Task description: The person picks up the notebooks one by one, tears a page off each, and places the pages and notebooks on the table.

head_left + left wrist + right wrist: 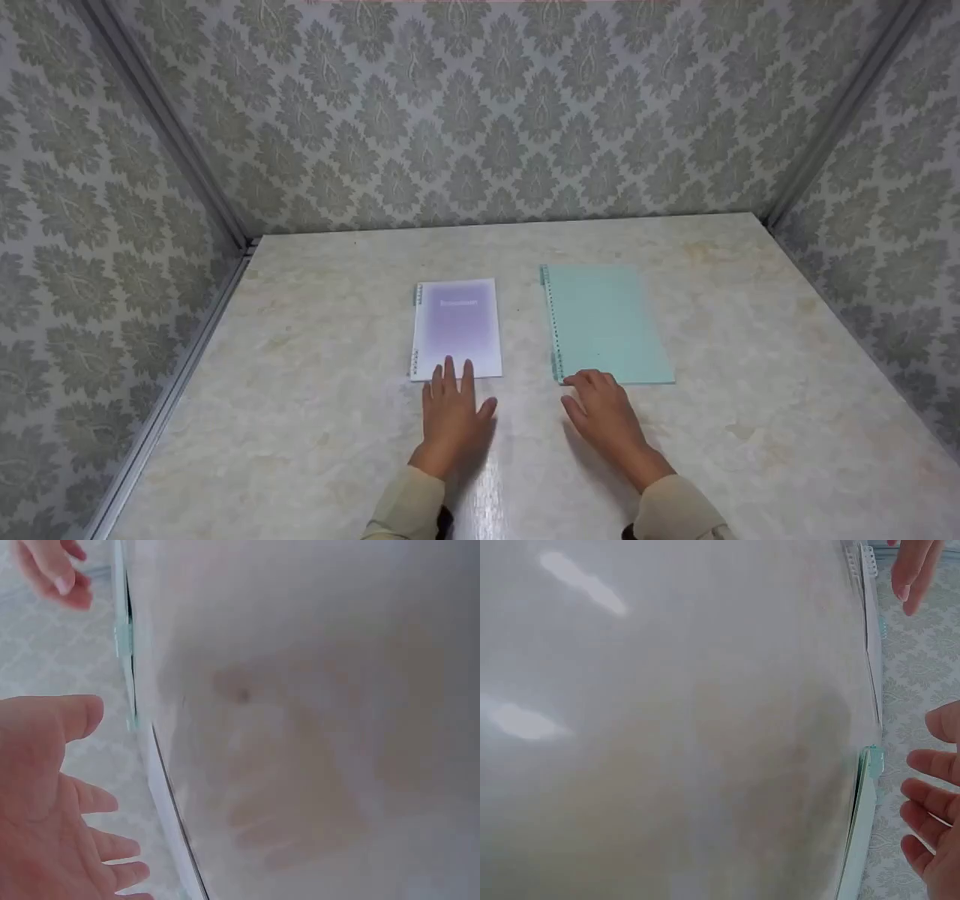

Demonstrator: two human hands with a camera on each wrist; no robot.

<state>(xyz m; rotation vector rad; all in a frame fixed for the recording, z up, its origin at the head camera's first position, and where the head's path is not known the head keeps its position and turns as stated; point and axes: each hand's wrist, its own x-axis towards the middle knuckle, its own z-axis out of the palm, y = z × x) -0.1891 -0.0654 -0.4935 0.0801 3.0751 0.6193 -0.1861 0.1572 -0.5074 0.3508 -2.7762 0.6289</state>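
Observation:
A purple notebook (pixel 457 330) with a white border and a ring binding on its left edge lies left of centre on the table. Over its lower edge reach the spread fingers of my left hand (pixel 452 420), palm down. To the right lies a larger mint-green notebook (pixel 607 322), also ring-bound on the left. My right hand (pixel 609 416) is at its lower left corner, fingers slightly bent and overlapping the edge. In the left wrist view the left hand (pixel 45 802) shows an empty palm. The right hand (pixel 937 810) holds nothing in the right wrist view.
Both notebooks lie on a pale marbled table (pixel 315 450) with a gap between them. Patterned panels enclose it: a back wall (pixel 480 112), a left wall (pixel 90 300) and a right wall (pixel 892 225).

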